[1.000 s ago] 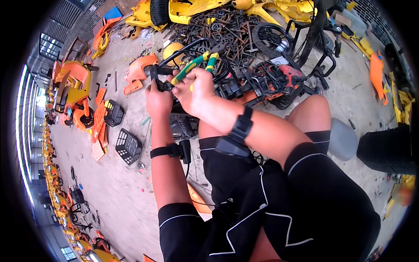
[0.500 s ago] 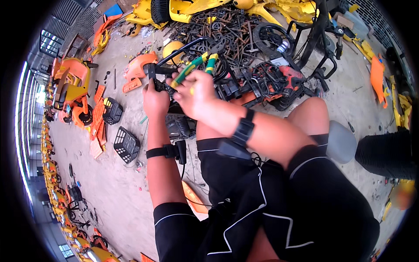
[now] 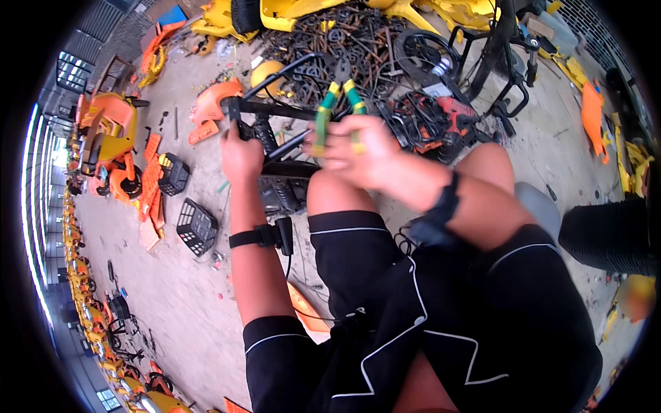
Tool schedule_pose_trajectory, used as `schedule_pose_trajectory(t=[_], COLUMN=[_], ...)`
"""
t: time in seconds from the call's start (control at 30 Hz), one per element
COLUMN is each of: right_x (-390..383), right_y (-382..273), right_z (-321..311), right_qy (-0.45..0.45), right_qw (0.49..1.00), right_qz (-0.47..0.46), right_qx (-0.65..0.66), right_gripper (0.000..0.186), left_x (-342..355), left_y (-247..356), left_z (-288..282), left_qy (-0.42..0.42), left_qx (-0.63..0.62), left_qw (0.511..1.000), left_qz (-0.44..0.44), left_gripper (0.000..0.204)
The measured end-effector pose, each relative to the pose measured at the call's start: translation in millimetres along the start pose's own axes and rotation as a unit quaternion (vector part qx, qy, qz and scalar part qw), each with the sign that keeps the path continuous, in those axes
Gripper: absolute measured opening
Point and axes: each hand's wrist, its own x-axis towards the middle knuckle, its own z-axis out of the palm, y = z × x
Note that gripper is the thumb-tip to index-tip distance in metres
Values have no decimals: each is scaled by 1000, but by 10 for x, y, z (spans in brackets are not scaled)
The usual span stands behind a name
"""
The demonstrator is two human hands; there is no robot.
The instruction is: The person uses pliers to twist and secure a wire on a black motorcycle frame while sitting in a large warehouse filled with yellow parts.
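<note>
A black metal frame [image 3: 275, 109] with bars and a coil spring stands in front of my knees. My left hand [image 3: 242, 155] is closed around an upright part of this frame at its left end. My right hand [image 3: 365, 151], slightly blurred, grips a pair of pliers [image 3: 325, 113] with green and yellow handles. The handles are spread apart, and the jaws point away from me, above the frame's bar. Between jaws and frame I see no contact. Behind the pliers lies a big heap of dark, rusty metal parts [image 3: 358, 41].
To the right are a red power tool [image 3: 456, 113] among tangled parts, a wheel [image 3: 423, 58] and a black scooter frame [image 3: 506, 55]. On the left floor lie black baskets [image 3: 196, 227], orange panels [image 3: 217, 100] and an orange-yellow vehicle [image 3: 113, 131]. A grey seat [image 3: 537, 210] is beside my right leg.
My right hand has moved right and nearer to me with the pliers, away from the left hand. The pliers now point more straight ahead. My left hand stays on the frame.
</note>
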Motion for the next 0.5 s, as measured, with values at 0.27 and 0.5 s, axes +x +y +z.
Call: schedule_pose_trajectory(t=[0.27,0.5], right_x=[343,-385], right_y=[246,-493], right_z=[325,-52], right_qy=[85,68], right_qw=[985,990], right_qz=[-142,93], right_qx=[45,-80], right_gripper=[38,36], left_x=[10,58], left_y=[262,51], left_z=[59,-86], left_qy=[-24,-90], left_qx=[-5,-65], left_qw=[1000,993], left_qz=[-20,-42], left_gripper=[66,55])
